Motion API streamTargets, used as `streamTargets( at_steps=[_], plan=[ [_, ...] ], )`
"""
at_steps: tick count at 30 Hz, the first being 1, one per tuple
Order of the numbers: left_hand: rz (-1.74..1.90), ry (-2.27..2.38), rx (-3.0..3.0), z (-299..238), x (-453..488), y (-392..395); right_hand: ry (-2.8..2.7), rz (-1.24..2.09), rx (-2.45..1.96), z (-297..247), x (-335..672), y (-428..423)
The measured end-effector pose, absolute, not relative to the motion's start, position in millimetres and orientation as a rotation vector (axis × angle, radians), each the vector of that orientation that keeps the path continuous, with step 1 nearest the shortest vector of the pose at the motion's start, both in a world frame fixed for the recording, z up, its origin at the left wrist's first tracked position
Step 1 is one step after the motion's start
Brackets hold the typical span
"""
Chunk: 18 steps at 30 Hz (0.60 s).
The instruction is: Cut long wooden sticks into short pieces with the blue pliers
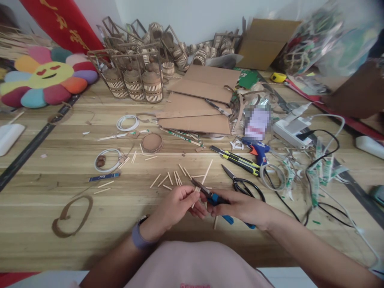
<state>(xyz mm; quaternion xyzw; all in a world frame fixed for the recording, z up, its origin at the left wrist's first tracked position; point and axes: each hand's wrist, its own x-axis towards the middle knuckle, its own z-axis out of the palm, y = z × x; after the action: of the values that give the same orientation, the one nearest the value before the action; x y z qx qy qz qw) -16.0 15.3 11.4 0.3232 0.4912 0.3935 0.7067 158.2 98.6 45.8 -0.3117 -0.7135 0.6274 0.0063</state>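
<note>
Thin pale wooden sticks (196, 191) are pinched between the thumb and fingers of my left hand (181, 200), which wears a wrist strap. My right hand (229, 204) is closed around blue-handled cutters (217, 199), their dark jaws at the sticks beside my left fingertips. Whether the jaws touch a stick I cannot make out. One longer stick (207, 172) rises just beyond the jaws. Short cut sticks (170, 178) lie scattered on the table in front of my hands. Black scissors (240, 182) rest just beyond my right hand.
Yellow-black utility knives (237, 159), a blue glue gun (258, 150), a tape roll (273, 177) and cables (309, 176) lie to the right. A round brown base (152, 143) sits ahead, before cardboard sheets (195, 114). Small stick-sided lanterns (132, 82) stand at the back.
</note>
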Motion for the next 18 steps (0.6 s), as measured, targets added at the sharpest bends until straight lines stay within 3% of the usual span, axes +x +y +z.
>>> streamTargets(
  at_steps=[4, 18],
  plan=[
    [0.871, 1.066, 0.702, 11.7, -16.4, 14.3, -2.069, 2.296, -0.884, 51.6, 154.3, 99.8],
    [0.834, 1.062, 0.705, 9.8, -15.3, 15.1, -2.221, 2.204, -0.862, 49.2, 151.2, 100.9]
  ],
)
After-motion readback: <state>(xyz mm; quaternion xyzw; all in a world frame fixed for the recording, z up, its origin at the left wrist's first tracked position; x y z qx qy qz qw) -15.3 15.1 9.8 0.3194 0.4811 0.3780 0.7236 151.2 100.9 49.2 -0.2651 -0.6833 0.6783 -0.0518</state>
